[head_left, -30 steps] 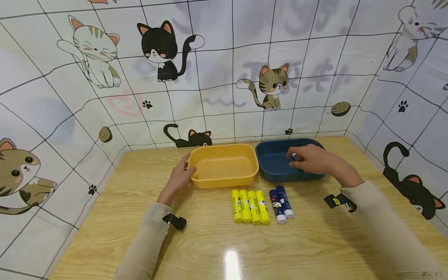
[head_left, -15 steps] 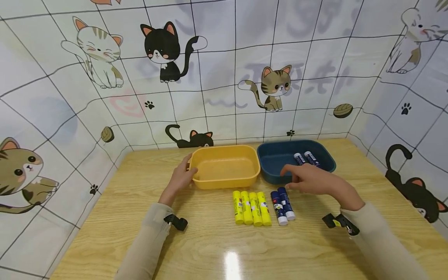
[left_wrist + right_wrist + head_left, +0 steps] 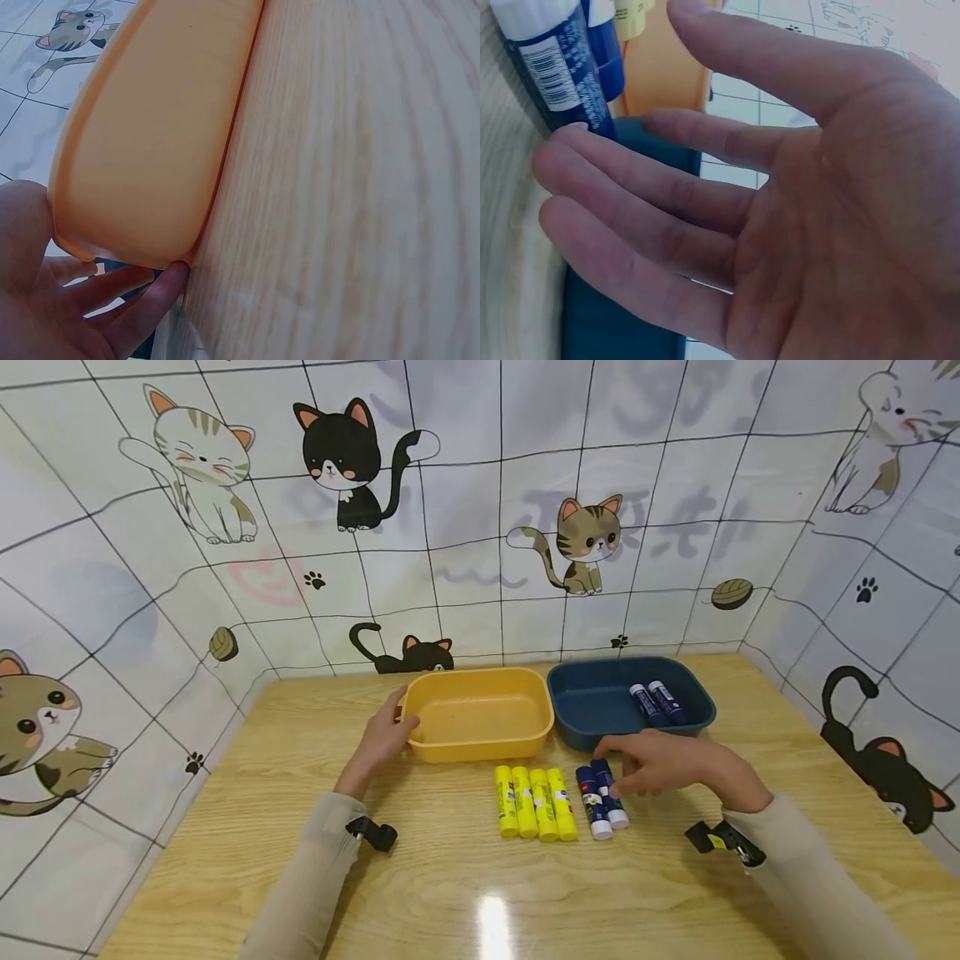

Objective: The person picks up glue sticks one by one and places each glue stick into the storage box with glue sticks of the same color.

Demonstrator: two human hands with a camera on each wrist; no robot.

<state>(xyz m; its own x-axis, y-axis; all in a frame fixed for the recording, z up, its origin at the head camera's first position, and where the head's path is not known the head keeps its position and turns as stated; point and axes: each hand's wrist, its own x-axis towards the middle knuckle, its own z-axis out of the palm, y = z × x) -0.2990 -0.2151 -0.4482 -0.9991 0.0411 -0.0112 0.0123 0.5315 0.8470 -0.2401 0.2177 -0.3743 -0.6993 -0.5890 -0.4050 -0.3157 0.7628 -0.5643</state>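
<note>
White walls [image 3: 468, 531] printed with dark grid lines, paw prints and cartoon cats [image 3: 342, 452] surround our pale wood-grain table [image 3: 420, 893], where a bright patch of light shines on the near part. Towards the back wall we see a yellow basin [image 3: 480, 752] and a dark blue basin [image 3: 592, 702] side by side, their neighbouring ends touching or nearly so. Our left hand [image 3: 385, 735] grips the yellow basin at its left end, the fingers [image 3: 152, 309] set against the outside and the thumb over the rim. Just in front of that basin's right part we have four yellow tubes [image 3: 544, 807] in a row, and to their right, a little apart, two dark blue tubes [image 3: 592, 802] with white ends towards us. Two similar tubes [image 3: 666, 702] lie in the right part of the blue basin, white ends away from us. Our right hand [image 3: 662, 763] hangs in front of the blue basin, its fingers loosely extended and parted, the tips just beside the right-hand blue tube on the table; we cannot tell whether they touch it. We wear beige sleeves [image 3: 817, 877], each with a small black device [image 3: 726, 842] at the wrist
</note>
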